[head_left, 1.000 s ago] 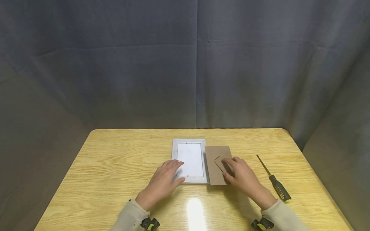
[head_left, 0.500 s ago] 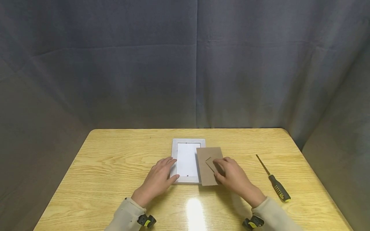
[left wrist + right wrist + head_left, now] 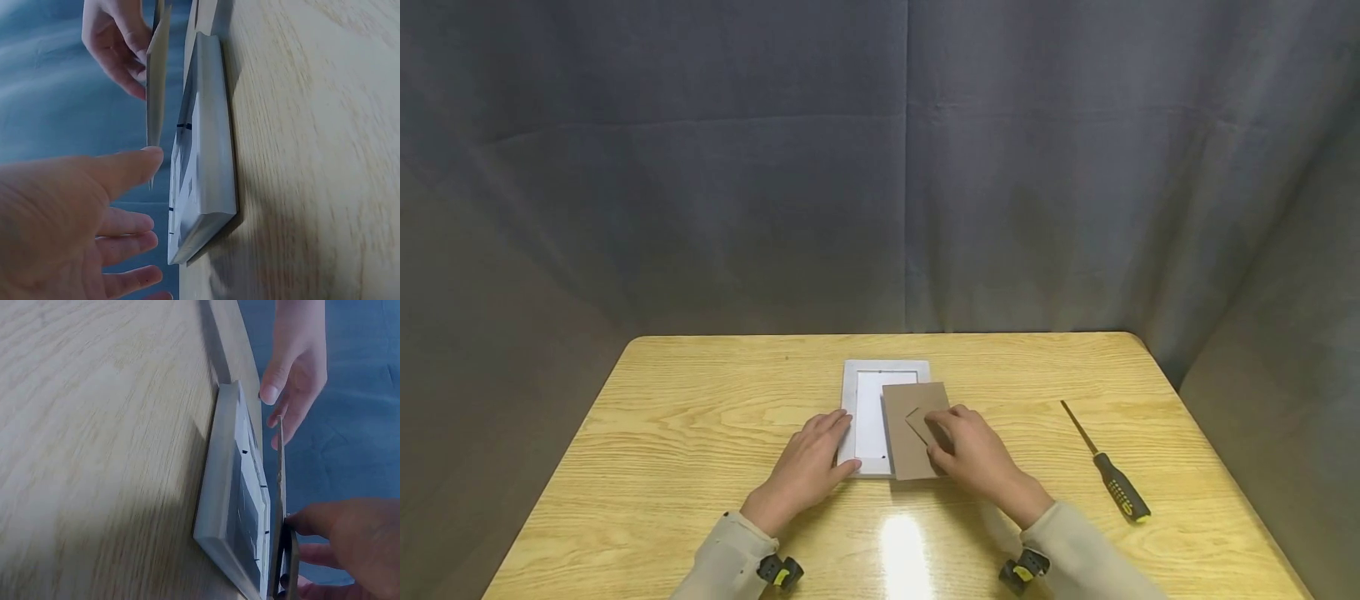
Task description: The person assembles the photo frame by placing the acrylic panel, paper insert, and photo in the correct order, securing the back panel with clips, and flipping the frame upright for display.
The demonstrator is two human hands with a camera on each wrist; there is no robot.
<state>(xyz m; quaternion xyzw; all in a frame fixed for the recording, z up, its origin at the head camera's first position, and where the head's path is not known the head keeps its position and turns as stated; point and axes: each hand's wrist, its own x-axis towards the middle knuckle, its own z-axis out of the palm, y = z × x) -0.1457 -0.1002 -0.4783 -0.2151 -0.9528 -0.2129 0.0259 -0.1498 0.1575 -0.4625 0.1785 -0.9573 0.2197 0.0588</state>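
Note:
A white picture frame (image 3: 848,392) lies back side up on the table, with a white sheet (image 3: 869,417) inside its opening. Tilted above its right half is a brown backing board (image 3: 908,458), apart from the frame in both wrist views. My right hand (image 3: 981,458) pinches the stand flap (image 3: 920,420) on this board. The left hand (image 3: 808,462) is at the frame's left edge, fingers spread and fairly straight. In the left wrist view that hand's thumb comes close to the board's edge (image 3: 156,94); whether it touches is unclear. Small dark tabs (image 3: 245,452) show along the frame's opening.
A screwdriver (image 3: 1122,487) with a black and yellow handle lies on the wooden table (image 3: 700,417) at the right. Grey curtains (image 3: 775,208) hang behind the table and at both sides.
My right hand has carried the backing board leftward, from beside the frame to over its right half. The left hand has drawn back slightly left to the frame's edge.

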